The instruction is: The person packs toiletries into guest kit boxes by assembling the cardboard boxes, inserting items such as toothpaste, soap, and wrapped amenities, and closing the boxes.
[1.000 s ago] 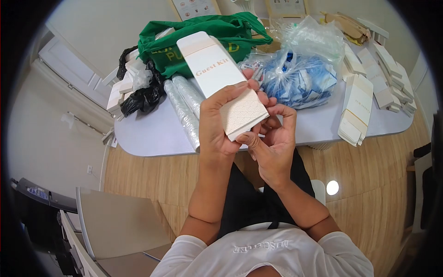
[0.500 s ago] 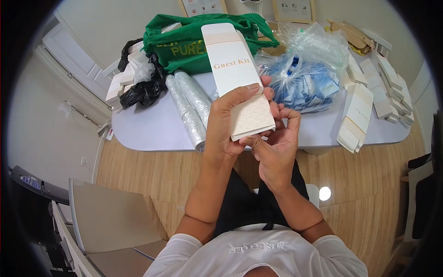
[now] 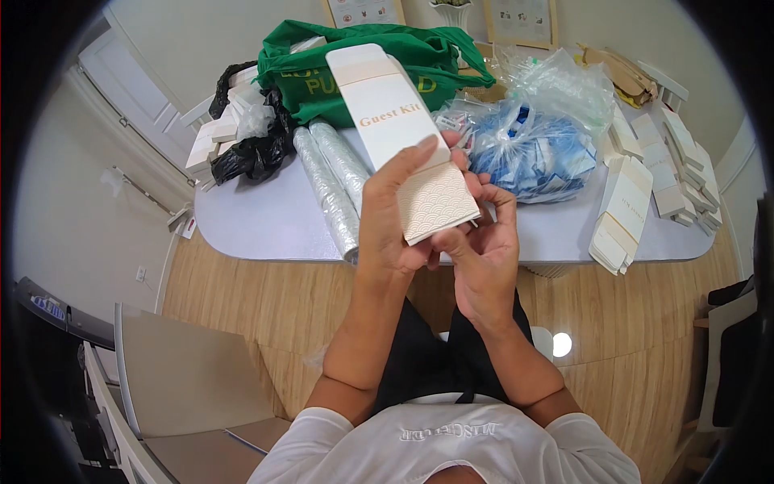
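A white and beige carton marked "Guest Kit" [image 3: 391, 121] is held up in front of me, its top flap open and pointing away. My left hand [image 3: 389, 206] wraps round its lower part, the thumb lying across the front face. At the bottom end, my right hand [image 3: 484, 250] has its thumb and fingers closed on the lower edge and flap. The right fingertips are partly hidden behind the carton. Below the lettering, a fan pattern covers the carton's lower section.
On the white table [image 3: 250, 234] lie two clear plastic rolls [image 3: 330, 185], a green bag [image 3: 355, 81], a black plastic bag [image 3: 262, 145] and a clear bag of blue packets [image 3: 532, 157]. To the right are flat cartons [image 3: 623, 210] and several finished-looking boxes [image 3: 689, 161].
The carton has tilted, its top end swinging to the left. My right thumb has shifted slightly along the bottom edge; both hands still hold the carton.
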`<act>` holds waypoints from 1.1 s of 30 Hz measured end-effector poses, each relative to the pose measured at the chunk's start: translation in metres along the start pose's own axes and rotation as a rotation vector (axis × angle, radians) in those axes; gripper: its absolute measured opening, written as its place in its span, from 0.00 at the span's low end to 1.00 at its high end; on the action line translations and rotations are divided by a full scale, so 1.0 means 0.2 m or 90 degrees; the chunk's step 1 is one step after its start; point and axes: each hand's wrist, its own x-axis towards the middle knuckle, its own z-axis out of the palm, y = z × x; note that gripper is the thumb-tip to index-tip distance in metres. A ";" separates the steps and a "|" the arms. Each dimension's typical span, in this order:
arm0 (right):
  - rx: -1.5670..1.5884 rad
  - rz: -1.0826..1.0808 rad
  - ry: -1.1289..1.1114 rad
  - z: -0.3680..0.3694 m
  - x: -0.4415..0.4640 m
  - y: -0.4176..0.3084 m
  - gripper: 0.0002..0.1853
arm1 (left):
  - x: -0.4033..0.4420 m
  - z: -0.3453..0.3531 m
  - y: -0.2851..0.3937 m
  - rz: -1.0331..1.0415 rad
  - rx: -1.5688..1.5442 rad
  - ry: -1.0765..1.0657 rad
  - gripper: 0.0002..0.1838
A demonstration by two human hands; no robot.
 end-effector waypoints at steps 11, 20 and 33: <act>-0.087 -0.024 -0.009 -0.05 0.02 0.00 0.18 | 0.02 -0.02 0.03 0.025 0.020 -0.099 0.25; -0.041 -0.015 0.058 -0.03 0.03 0.02 0.20 | 0.01 0.01 -0.02 0.063 0.008 -0.023 0.25; -0.197 -0.155 0.024 -0.03 0.01 0.09 0.33 | 0.02 0.02 -0.06 0.007 -0.027 -0.041 0.22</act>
